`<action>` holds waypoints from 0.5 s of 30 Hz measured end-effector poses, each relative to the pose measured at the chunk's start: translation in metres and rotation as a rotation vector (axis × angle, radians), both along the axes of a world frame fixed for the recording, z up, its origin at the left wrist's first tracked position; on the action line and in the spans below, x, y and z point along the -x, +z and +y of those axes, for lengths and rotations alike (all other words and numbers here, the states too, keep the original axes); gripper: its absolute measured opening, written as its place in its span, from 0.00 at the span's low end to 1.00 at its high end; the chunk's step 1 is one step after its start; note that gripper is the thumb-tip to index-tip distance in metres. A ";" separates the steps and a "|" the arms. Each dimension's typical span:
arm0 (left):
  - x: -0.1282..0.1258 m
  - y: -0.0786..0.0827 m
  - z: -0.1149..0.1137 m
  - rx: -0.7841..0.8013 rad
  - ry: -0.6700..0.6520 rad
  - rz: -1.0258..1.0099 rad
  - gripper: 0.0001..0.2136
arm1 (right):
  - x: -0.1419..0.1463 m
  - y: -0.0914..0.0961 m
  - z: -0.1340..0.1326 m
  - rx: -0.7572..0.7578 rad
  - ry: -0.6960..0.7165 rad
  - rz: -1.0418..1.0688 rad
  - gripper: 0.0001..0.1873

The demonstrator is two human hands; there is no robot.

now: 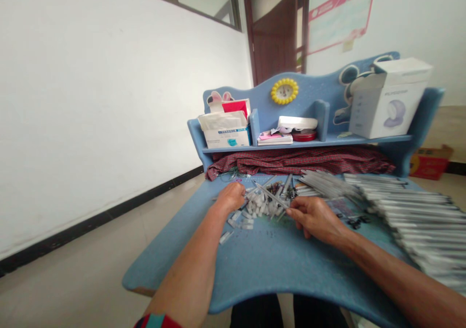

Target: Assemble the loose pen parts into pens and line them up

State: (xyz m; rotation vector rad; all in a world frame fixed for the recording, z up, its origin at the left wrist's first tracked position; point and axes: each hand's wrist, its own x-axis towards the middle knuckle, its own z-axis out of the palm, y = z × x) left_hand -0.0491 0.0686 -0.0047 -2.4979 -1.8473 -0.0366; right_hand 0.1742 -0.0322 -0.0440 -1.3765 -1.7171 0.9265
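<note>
My left hand (232, 198) rests curled on the blue desk (262, 265), its fingers closed at the left edge of a heap of small clear caps (257, 207). What it grips is hidden. My right hand (313, 216) is closed in a pinch on a thin grey pen tube (271, 195) that slants up and to the left over the heap. More loose pen parts lie between the two hands.
A large pile of grey pen tubes (411, 211) covers the desk's right side. A red checked cloth (298, 160) lies under the shelf (306, 144), which carries a mask box (226, 133), papers, a red tin and a white carton (388, 102). A white wall is at the left, a brown door behind.
</note>
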 end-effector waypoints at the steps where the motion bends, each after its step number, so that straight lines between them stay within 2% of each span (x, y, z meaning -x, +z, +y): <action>1: 0.000 0.000 0.000 -0.002 0.000 -0.002 0.08 | 0.000 0.000 0.000 0.001 -0.001 0.001 0.10; 15: 0.001 0.003 0.000 0.001 -0.007 -0.054 0.06 | 0.000 0.003 -0.002 -0.003 0.007 -0.008 0.10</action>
